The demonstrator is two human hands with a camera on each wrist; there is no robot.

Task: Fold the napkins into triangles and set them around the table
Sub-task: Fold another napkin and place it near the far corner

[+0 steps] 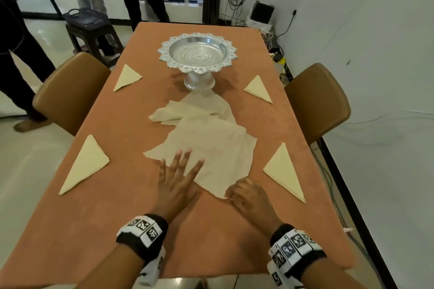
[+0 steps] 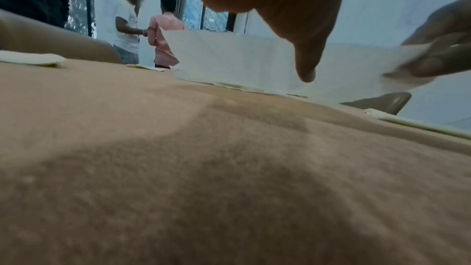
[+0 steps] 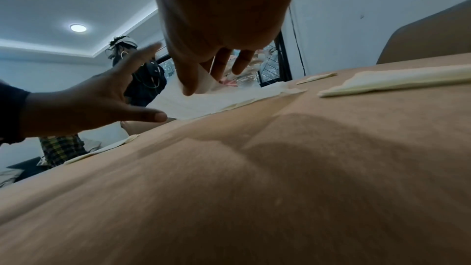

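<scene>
An unfolded cream napkin lies in the middle of the orange table, with more loose napkins behind it. My left hand rests flat, fingers spread, on the napkin's near left edge. My right hand pinches the napkin's near corner between thumb and fingers and lifts it a little. Folded triangle napkins lie at near left, near right, far left and far right.
A silver pedestal bowl stands at the table's centre back. Brown chairs stand at the left and right sides. People stand beyond the far left of the table, beside a stool with a dark basket.
</scene>
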